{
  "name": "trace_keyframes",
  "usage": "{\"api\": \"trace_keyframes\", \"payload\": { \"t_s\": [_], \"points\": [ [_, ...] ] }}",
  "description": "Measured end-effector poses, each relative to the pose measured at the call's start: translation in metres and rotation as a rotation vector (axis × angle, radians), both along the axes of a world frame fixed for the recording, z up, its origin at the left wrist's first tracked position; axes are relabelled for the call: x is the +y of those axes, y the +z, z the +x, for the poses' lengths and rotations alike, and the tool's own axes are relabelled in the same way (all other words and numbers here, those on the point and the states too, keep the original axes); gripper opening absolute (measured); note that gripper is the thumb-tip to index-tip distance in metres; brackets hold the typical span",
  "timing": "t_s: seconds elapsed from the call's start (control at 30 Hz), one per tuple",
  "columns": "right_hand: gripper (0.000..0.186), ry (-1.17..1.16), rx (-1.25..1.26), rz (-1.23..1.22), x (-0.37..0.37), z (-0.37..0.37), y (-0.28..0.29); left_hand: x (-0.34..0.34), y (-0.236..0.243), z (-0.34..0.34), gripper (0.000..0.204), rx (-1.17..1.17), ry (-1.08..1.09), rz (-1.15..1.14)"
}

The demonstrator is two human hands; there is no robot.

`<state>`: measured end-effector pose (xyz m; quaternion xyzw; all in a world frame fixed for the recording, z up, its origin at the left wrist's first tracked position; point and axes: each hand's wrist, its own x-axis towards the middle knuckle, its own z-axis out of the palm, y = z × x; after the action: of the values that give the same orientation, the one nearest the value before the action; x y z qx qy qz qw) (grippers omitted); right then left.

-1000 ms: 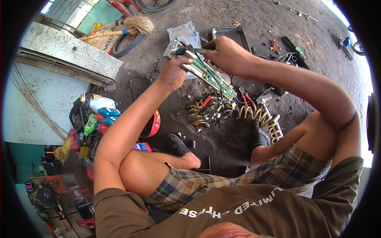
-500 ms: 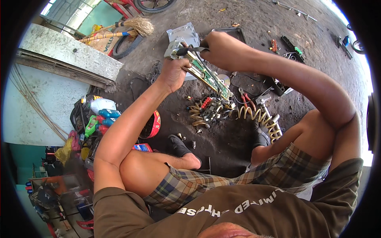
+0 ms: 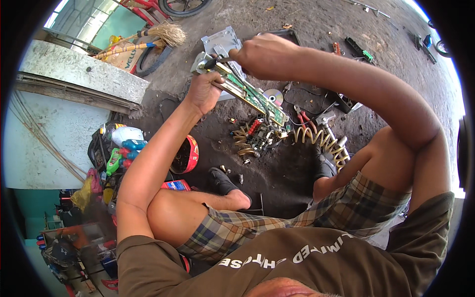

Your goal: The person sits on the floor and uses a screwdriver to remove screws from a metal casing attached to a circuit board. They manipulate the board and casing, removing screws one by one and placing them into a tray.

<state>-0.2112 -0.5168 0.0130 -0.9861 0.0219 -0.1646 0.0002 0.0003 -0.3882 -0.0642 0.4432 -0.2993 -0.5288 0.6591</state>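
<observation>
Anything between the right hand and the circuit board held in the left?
Only a dark slender item at the upper end, reaching to the right hand; nothing else visible blocks the circuit board.

On my feed the left forearm (image 3: 161,153) extends forward, the left elbow (image 3: 130,204) bent beside the knee (image 3: 170,213), and I have the left hand (image 3: 200,95) closed. The right forearm (image 3: 366,81) slants inward from a sharply bent right elbow (image 3: 431,136), the right hand (image 3: 267,57) clenched near the left.
</observation>
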Motion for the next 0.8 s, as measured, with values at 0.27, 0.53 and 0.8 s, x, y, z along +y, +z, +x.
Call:
{"api": "trace_keyframes", "payload": {
  "t_s": [0.27, 0.53, 0.8],
  "points": [
    [0.017, -0.015, 0.049, 0.115, 0.009, 0.004, 0.007, 0.002, -0.006, 0.011, 0.055, 0.025, 0.011, 0.001],
    [0.015, 0.03, -0.053, -0.216, -0.01, 0.006, 0.002, -0.001, -0.004, 0.004, 0.057, 0.025, -0.025, 0.023],
    [0.049, -0.295, 0.03, 0.527, -0.001, 0.009, 0.024, -0.004, -0.008, 0.0, 0.063, 0.015, -0.022, 0.018]
  ]
}}
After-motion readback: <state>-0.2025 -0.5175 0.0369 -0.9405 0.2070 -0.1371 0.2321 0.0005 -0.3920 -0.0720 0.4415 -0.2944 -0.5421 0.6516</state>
